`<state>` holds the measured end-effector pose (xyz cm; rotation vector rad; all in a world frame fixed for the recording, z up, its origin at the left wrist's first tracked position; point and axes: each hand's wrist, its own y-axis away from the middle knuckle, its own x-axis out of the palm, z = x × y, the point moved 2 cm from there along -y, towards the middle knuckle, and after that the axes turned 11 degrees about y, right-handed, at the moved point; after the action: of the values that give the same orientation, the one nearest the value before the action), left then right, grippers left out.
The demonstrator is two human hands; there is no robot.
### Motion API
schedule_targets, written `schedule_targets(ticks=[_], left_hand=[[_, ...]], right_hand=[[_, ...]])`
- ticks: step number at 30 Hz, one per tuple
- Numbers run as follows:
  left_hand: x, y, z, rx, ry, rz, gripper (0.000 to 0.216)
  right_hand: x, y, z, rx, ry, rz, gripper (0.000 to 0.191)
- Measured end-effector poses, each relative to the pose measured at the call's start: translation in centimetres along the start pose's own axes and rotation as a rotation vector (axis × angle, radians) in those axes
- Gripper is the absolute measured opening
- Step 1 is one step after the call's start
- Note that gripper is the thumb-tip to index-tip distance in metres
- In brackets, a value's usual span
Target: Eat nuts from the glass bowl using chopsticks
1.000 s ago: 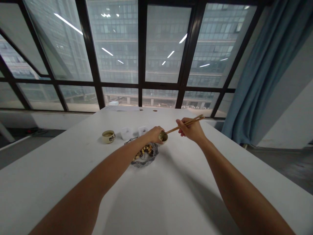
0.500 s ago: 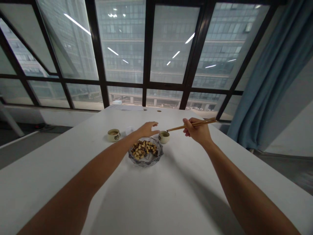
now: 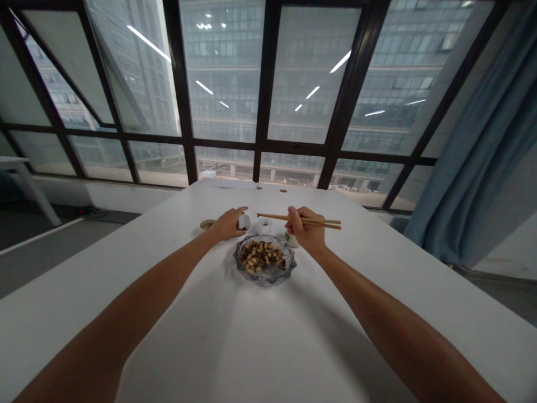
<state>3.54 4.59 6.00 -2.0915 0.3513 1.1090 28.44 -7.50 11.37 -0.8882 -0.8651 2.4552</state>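
Note:
My left hand (image 3: 229, 224) curls its thumb and fingers around a small whitish see-through cup (image 3: 244, 223) with something dark in it. My right hand (image 3: 308, 226) grips a pair of wooden chopsticks (image 3: 323, 221), whose tips point left, toward the small cup. Below and between both hands stands a clear glass bowl with a wavy rim (image 3: 265, 280), holding nuts and dark pieces (image 3: 260, 254). A pale ceramic cup (image 3: 291, 239) with dark lettering is partly hidden by my right hand. Another pale cup (image 3: 207, 224) shows its rim behind my left hand.
A second whitish see-through item (image 3: 265, 225) sits behind the glass bowl. Everything rests on a long white table (image 3: 176, 313). Papers (image 3: 237, 183) lie at its far end, before dark-framed windows. A blue curtain (image 3: 474, 168) hangs on the right.
My left hand has moved left, from above the glass bowl to the small see-through cup. My right hand has brought the chopsticks left, away from the pale cup. The view has shifted slightly.

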Motion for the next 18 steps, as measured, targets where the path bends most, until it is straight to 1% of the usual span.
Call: schedule_targets(ticks=[4, 7, 9, 10, 12, 15, 18], left_hand=[[-0.1, 0.3, -0.8, 0.009, 0.036, -0.002, 0.088], [-0.2, 0.4, -0.8, 0.002, 0.053, -0.003, 0.089], [-0.2, 0.4, -0.7, -0.007, 0.061, 0.003, 0.089], [-0.2, 0.4, -0.6, -0.012, 0.062, 0.010, 0.089], [-0.1, 0.3, -0.5, -0.028, 0.053, 0.025, 0.087], [0.0, -0.1, -0.3, -0.076, 0.010, 0.050, 0.081], [0.3, -0.6, 0.1, -0.162, -0.035, 0.077, 0.074]], right_hand=[[2.7, -0.3, 0.6, -0.060, 0.026, 0.093, 0.052], [4.6, -0.8, 0.6, -0.078, -0.001, 0.229, 0.048], [5.3, -1.1, 0.4, -0.075, -0.034, 0.294, 0.049], [5.4, -1.2, 0.3, -0.073, -0.045, 0.300, 0.051], [4.9, -1.2, 0.1, -0.068, -0.062, 0.265, 0.054], [3.1, -0.7, 0.0, -0.037, -0.113, 0.194, 0.060], [1.0, 0.3, 0.0, 0.034, -0.154, 0.201, 0.064]])
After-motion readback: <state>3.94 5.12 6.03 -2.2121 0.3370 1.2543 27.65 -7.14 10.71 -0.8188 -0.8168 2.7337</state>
